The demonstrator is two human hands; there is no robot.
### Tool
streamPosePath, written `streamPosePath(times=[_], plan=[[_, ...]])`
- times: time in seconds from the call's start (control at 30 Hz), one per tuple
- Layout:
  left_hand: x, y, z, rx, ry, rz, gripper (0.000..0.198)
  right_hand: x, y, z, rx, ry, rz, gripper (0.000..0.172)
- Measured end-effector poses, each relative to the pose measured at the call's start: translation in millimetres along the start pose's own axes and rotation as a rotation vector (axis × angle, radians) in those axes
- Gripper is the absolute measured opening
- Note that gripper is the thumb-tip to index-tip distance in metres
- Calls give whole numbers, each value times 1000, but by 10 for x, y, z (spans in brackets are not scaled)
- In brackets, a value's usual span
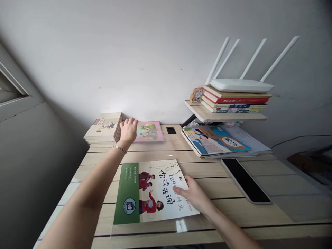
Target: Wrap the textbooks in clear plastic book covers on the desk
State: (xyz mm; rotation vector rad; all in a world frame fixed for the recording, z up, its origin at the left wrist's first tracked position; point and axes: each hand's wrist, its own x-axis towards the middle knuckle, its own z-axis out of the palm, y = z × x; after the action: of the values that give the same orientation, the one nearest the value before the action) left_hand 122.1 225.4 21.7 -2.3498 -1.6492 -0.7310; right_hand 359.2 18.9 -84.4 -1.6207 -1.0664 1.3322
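Observation:
A book (155, 192) with a green-and-cream cover lies on the desk, turned sideways to me. My right hand (192, 193) grips its right edge, thumb on the cover and the other fingers mostly hidden at the edge. Under and beyond this book spreads a clear plastic book cover (166, 147), faint against the wood. Further back, my left hand (129, 131) is closed, fingers curled down, seemingly pinching the far part of that clear cover. A pink book (150, 132) lies just right of my left hand, near the wall.
Stacked books (103, 128) stand at the back left. On the right, a small raised shelf (199, 111) carries books and a white router (241, 84) with upright antennas. Below it lie magazine-like books (220, 140). A phone (245, 180) rests at the right of the desk (207, 173).

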Motion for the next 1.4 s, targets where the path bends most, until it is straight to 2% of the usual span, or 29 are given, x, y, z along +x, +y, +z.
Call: streamPosePath(times=[0.07,0.1,0.23,0.33,0.43,0.53,0.63,0.7,0.77,0.87,0.97,1.03,1.13,1.4], plan=[[-146,106,-40,19,29,46,28,-1,6,10,22,10,-22,48],[-247,167,-67,2,6,90,25,0,2,15,31,14,-28,48],[-814,381,-219,-229,-277,345,19,52,-26,31,40,36,-43,49],[-1288,417,-375,-344,-438,468,22,146,-22,18,-11,67,-79,45],[-1661,338,-514,-472,-533,456,39,222,-20,-37,-157,47,-98,40],[-1887,241,-576,-492,-630,366,60,226,-73,-128,-432,36,-122,33],[-1990,203,-562,-458,-660,320,63,168,-167,-235,-712,91,-180,29],[-2018,208,-537,-461,-638,308,58,113,-223,-299,-774,107,-284,29],[-2029,215,-517,-467,-617,297,52,46,-262,-346,-736,49,-414,29],[-2035,203,-504,-495,-615,273,47,-68,-274,-381,-691,-128,-526,29],[-2032,175,-501,-531,-637,232,46,-166,-226,-388,-717,-285,-548,35],[-2028,165,-500,-527,-661,209,44,-204,-172,-390,-737,-337,-550,37],[-2029,173,-503,-525,-677,198,41,-222,-105,-395,-766,-347,-558,37],[-2053,222,-526,-533,-630,184,34,-232,-96,-398,-838,-335,-578,32]])
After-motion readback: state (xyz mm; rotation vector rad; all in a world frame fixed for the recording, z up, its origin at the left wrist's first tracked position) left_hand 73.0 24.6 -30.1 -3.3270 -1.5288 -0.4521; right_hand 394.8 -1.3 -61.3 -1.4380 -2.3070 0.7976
